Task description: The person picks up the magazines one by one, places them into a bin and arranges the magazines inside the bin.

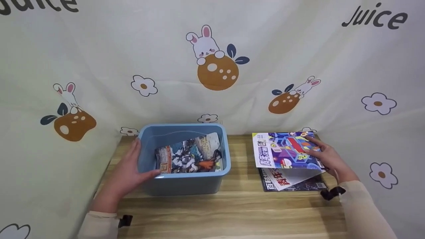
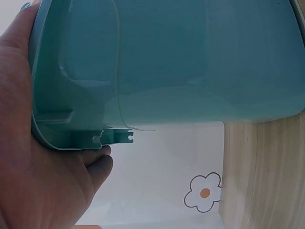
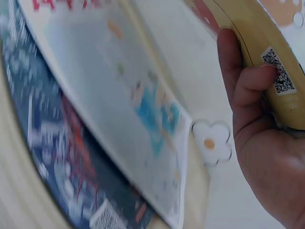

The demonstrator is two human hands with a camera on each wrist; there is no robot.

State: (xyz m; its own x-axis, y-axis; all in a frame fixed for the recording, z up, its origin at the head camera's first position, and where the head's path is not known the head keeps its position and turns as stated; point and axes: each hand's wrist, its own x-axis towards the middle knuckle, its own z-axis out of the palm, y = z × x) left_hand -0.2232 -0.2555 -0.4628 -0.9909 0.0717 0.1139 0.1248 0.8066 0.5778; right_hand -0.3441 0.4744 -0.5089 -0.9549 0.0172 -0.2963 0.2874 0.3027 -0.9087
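My left hand (image 1: 124, 176) grips the left rim of a blue plastic bin (image 1: 186, 185), thumb over the front edge. In the left wrist view its fingers (image 2: 99, 172) curl under the rim. A magazine with a figure on its cover (image 1: 186, 157) lies inside the bin. On the right, my right hand (image 1: 328, 161) holds the right edge of a purple and blue magazine (image 1: 277, 149), raised above others. Its yellow back with a code square (image 3: 279, 71) shows in the right wrist view. Below are a white magazine (image 1: 290, 179) and a dark magazine (image 1: 310, 186).
A wooden table (image 1: 206, 215) carries the bin and the magazines. Behind it and at both sides hangs a pale cloth (image 1: 159, 49) printed with rabbits, oranges and flowers. A dark clip-like piece (image 1: 125, 221) sits at the left cuff, another (image 1: 332, 192) at the right.
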